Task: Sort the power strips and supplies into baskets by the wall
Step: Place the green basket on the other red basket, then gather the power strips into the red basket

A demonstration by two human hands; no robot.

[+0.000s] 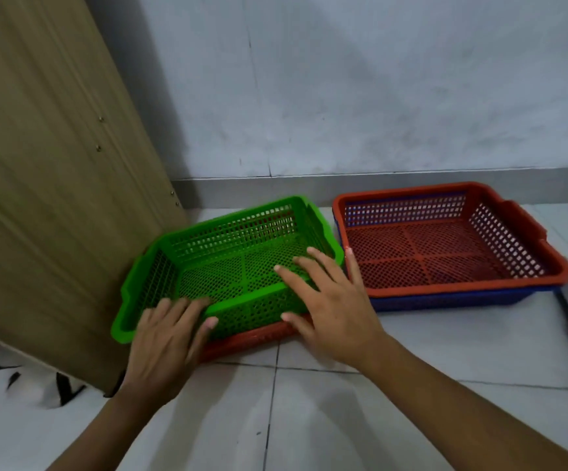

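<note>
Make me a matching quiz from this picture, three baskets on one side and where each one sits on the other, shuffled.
Things:
1. green basket
2. blue basket
3. right-hand red basket

Places:
A. nested in the blue one
B. tilted on the other red basket, by the wooden panel, under both hands
C. on the floor, at the bottom of the right stack

Pairs: 1-B, 2-C, 3-A
</note>
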